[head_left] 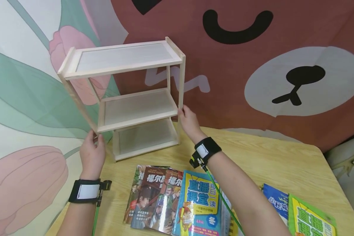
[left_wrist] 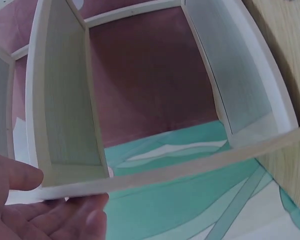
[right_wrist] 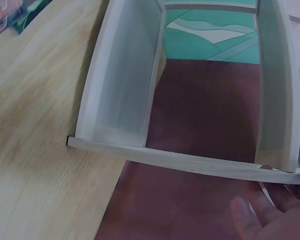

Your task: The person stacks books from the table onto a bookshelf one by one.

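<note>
A pale wooden three-tier shelf [head_left: 138,109] with greyish panels stands upright at the back of the table. My left hand [head_left: 92,152] holds its left front post at about the height of the middle tier. On the other side, my right hand [head_left: 191,123] grips the right front post just by the middle tier. In the left wrist view, the thumb of the left hand [left_wrist: 45,215] lies on one side of the post and the fingers on the other. The right wrist view shows the curled fingers of the right hand [right_wrist: 275,210] behind the post; its thumb is mostly out of frame.
Several overlapping comic-style books [head_left: 156,200] and a blue workbook [head_left: 197,206] lie in front of the shelf. A green-and-yellow book [head_left: 309,216] and a dark blue one [head_left: 275,200] lie at the right. Behind the wooden table [head_left: 247,154] hangs a printed bear backdrop [head_left: 224,65].
</note>
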`<state>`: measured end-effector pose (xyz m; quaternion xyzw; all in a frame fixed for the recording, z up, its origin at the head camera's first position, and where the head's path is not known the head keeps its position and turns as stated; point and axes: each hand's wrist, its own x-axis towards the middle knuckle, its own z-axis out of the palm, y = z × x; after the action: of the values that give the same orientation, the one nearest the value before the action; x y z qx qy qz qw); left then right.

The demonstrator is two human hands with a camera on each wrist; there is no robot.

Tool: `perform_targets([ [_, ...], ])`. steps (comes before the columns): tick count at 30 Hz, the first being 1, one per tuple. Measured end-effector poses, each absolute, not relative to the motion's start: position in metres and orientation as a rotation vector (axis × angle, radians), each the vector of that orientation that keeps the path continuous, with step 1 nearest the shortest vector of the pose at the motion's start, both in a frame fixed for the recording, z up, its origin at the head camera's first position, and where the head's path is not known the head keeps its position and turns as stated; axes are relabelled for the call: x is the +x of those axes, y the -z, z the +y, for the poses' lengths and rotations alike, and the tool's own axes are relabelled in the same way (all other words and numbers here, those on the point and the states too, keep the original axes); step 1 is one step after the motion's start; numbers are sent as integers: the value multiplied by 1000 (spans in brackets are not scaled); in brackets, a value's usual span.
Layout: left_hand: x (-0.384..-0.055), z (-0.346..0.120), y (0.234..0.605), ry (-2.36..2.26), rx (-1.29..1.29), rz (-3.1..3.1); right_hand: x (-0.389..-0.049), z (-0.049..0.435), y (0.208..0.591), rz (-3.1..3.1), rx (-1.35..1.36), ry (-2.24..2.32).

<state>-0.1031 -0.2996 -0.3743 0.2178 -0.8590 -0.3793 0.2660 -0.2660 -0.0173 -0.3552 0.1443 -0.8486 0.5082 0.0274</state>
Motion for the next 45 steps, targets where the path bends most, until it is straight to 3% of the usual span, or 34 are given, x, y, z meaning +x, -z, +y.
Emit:
perform_targets([
  [17,-115,-305,378,797,592,-2327,-259,-3,361,-2687,558,-1137],
  [45,-158,-252,379,836,181,-2399,-222,108,372,-2520,502,-945],
])
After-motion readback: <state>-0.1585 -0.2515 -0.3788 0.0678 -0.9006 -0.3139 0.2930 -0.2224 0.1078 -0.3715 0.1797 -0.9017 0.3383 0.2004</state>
